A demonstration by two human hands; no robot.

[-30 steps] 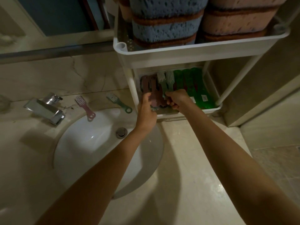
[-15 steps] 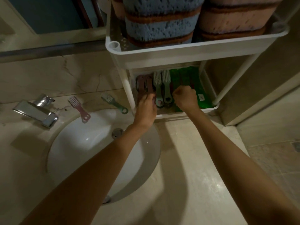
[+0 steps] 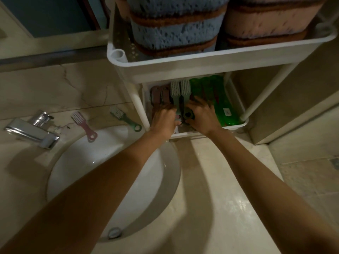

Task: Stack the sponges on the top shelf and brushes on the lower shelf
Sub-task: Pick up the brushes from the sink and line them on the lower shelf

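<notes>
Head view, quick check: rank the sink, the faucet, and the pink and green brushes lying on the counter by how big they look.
Largest first:
1. sink, by far
2. faucet
3. pink brush and green brush: they look about alike, so no ranking between them

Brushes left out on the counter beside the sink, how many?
2. A pink plastic brush lies by the chrome faucet; a grey-green plastic brush lies nearer the white rack. Others may be hidden.
</notes>
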